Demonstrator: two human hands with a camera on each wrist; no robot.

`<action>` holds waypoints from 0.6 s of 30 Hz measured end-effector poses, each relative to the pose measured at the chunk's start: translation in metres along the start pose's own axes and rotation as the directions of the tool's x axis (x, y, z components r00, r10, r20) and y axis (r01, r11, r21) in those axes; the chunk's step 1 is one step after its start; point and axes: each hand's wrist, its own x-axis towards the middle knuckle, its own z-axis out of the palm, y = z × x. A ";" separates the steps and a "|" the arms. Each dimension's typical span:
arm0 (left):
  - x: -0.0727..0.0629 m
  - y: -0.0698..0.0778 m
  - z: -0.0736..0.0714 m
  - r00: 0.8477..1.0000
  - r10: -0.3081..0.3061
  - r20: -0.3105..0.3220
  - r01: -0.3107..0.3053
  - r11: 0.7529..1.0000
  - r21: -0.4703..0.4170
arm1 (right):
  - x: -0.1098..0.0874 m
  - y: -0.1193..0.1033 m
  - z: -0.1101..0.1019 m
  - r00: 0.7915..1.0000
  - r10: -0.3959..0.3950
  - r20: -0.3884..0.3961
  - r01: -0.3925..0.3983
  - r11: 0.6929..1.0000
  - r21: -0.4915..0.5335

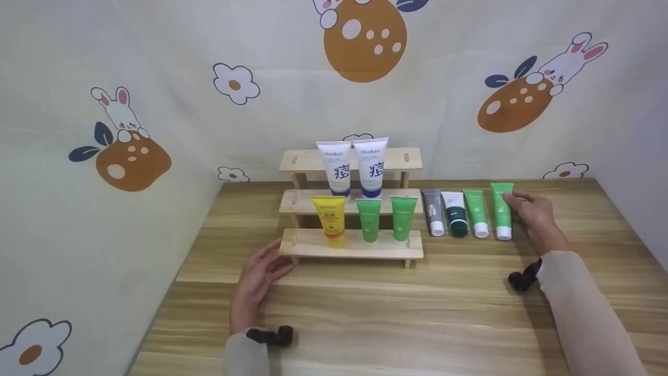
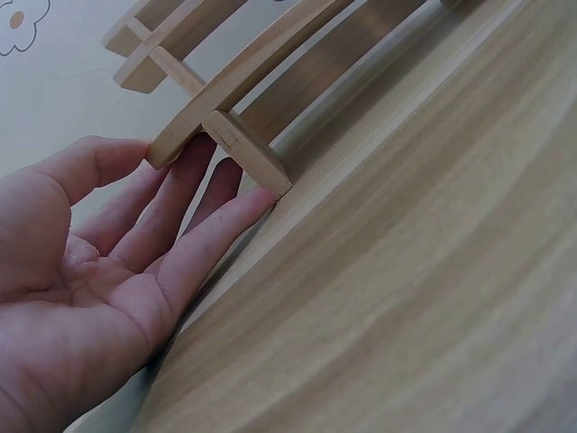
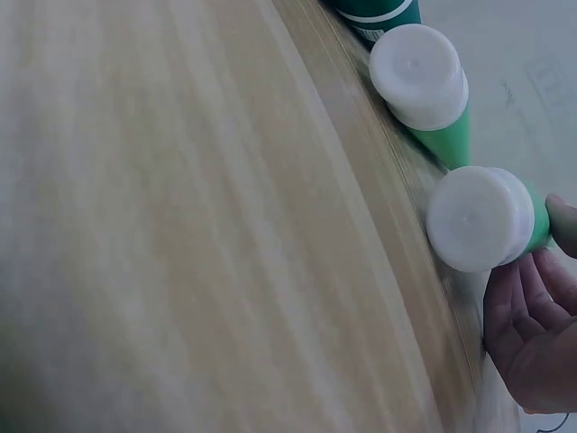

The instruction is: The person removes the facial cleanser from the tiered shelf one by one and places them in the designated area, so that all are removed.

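Green tube (image 1: 502,216) pinched in our right hand (image 1: 535,213), 3 tubes (image 1: 454,211) beside it on the counter (image 1: 391,313), our left hand (image 1: 261,274) pinching a wooden rack (image 1: 373,252) bearing 5 tubes (image 1: 370,218).

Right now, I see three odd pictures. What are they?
You're seeing a person's bare left hand and right hand. The wide picture comes from a camera worn on the head. The two close ones come from wrist cameras, one watching each hand. On the table stands a three-step wooden stand. Two white tubes stand on its middle step; a yellow tube and two green tubes stand below. Four more tubes lie in a row beside it. The left hand grips the bottom step's left end, and the right hand pinches the rightmost green tube.
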 end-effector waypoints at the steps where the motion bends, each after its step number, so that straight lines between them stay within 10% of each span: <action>1: 0.000 -0.001 0.000 1.000 0.002 0.001 -0.002 1.000 -0.002 | 0.000 0.000 0.001 1.000 0.001 -0.003 -0.001 1.000 -0.010; 18: -0.002 -0.001 0.000 1.000 0.010 0.019 -0.010 1.000 -0.021 | 0.003 -0.003 0.010 0.998 0.056 -0.033 -0.059 0.996 -0.074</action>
